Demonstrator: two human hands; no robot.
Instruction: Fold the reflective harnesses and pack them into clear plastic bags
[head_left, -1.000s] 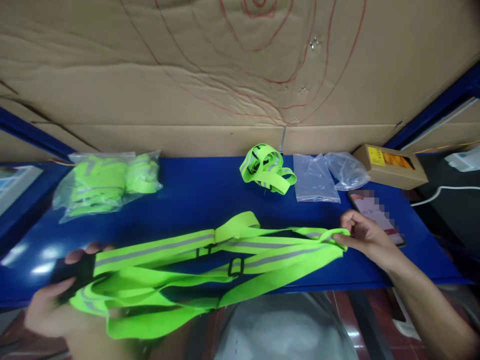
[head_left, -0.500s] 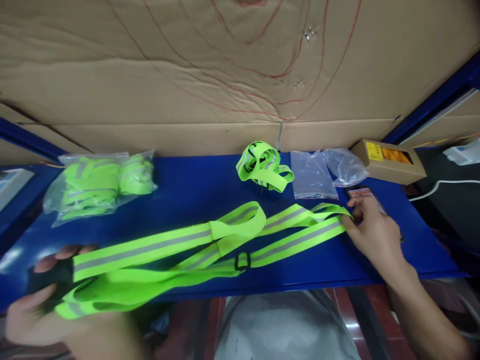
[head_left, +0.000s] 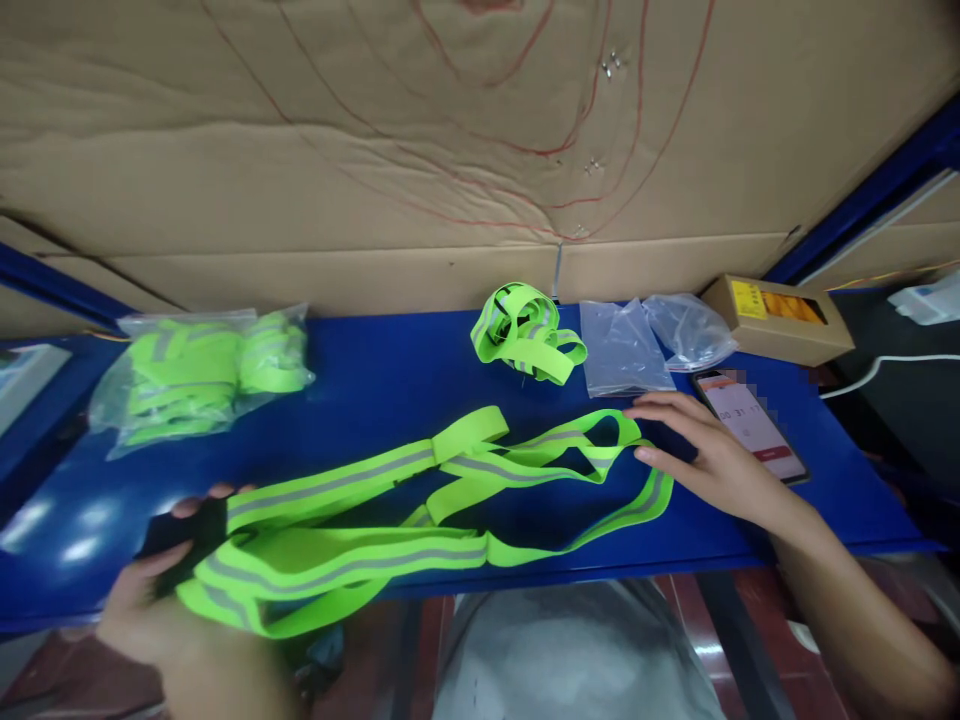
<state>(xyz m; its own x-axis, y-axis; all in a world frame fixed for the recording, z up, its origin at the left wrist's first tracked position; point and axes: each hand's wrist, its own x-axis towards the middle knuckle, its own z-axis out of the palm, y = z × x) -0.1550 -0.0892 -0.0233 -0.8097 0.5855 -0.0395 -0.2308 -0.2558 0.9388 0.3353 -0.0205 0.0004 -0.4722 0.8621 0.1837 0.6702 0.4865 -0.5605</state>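
A lime-green reflective strap [head_left: 352, 475] with a grey stripe lies in loose loops across the front of the blue table. At the lower left, my left hand [head_left: 161, 590] is closed around the strap's black part; this hand is somewhat blurred. On the right, my right hand [head_left: 712, 455] has its thumb and fingers apart, with fingertips at the strap's right-hand loops. Whether they touch the band I cannot tell. Behind it, a second green strap [head_left: 525, 330] sits in a loose bundle.
Clear bags of folded green straps [head_left: 184, 375] lie at the back left. Flat plastic bags [head_left: 626, 350], a cardboard box [head_left: 780, 320] and a phone [head_left: 757, 430] are on the right. A cardboard wall [head_left: 337, 180] rises behind the blue table [head_left: 390, 360].
My left hand has moved right with the strap's black part. My right hand has shifted left and its fingers have spread from the strap, whose loops now hang slacker and wider.
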